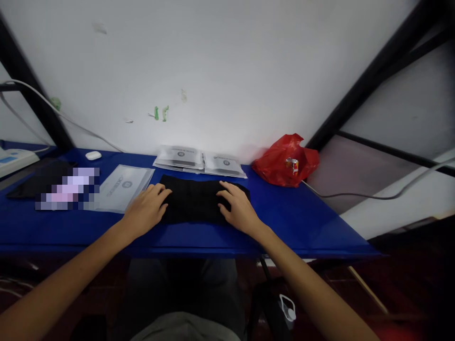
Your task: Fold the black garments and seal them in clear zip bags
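A black folded cloth (195, 201) lies flat on the blue tabletop in front of me. My left hand (147, 208) rests on its left end with the fingers spread and curved. On the right end lies my right hand (238, 206), fingers apart and slightly bent, touching the fabric. Just left of my left hand is a translucent printed plastic bag (124, 187), lying flat. Behind the cloth, against the wall, are two stacks of similar printed bags, a left stack (179, 157) and a right stack (224, 164).
A red plastic bag (284, 161) with a small shiny packet sits at the back right. At left are a white earbud case (93, 155), a dark item (39, 180), a blurred-out object (69, 188) and a white device (16, 161). Black metal posts frame both table ends.
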Demonstrator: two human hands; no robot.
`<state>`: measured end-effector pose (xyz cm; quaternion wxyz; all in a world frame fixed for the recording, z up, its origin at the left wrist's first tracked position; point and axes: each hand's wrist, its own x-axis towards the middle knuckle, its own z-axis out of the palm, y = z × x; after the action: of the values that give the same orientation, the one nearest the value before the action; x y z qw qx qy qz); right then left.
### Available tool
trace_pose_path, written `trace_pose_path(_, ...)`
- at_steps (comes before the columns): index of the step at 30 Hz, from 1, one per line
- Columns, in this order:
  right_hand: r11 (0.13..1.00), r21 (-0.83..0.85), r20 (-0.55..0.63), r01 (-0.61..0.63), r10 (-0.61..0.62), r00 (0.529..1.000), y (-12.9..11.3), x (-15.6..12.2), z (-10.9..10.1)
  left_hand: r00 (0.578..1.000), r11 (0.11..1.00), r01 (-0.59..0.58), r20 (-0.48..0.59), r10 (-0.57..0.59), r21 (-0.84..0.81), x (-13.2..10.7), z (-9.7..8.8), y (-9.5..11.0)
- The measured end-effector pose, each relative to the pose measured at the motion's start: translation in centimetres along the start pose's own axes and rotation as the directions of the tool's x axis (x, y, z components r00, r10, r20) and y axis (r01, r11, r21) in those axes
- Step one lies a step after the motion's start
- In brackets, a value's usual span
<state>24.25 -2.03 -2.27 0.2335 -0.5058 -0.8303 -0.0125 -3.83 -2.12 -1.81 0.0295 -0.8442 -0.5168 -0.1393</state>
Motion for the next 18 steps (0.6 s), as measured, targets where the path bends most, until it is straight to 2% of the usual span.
trace_pose_path(3,0.993,0.035,0.119,0.112,-0.115,0.986,-0.1,-1.0,-1.3,0.99,0.991,-0.112,0.084,0.117,-0.069,-0.9,-0.4,0.0)
trace_pose_path(6,0.996,0.011,0.257,0.089,-0.088,0.962,0.1,-1.7,-2.1,0.97,0.992,-0.105,0.213,0.118,-0.073,-1.6,-0.4,-0.5)
trace_pose_path(8,0.997,-0.021,0.295,0.075,-0.066,0.953,0.2,-2.0,-2.1,0.963,0.991,-0.121,0.236,0.132,-0.058,-1.8,-0.3,-0.7)
trace_pose_path(11,0.993,-0.061,0.282,0.099,-0.078,0.956,0.2,-2.2,-1.7,0.959,0.988,-0.157,0.239,0.152,0.0,-1.8,0.0,-0.7)
trace_pose_path(14,0.99,-0.074,0.228,0.119,-0.099,0.969,0.0,-2.3,-1.3,0.966,0.989,-0.14,0.227,0.127,0.041,-1.8,-0.3,-0.1)
trace_pose_path(18,0.994,0.039,0.205,0.103,-0.108,0.973,-0.4,-2.4,-2.0,0.973,0.995,-0.095,0.208,0.099,-0.032,-2.4,-1.3,0.1)
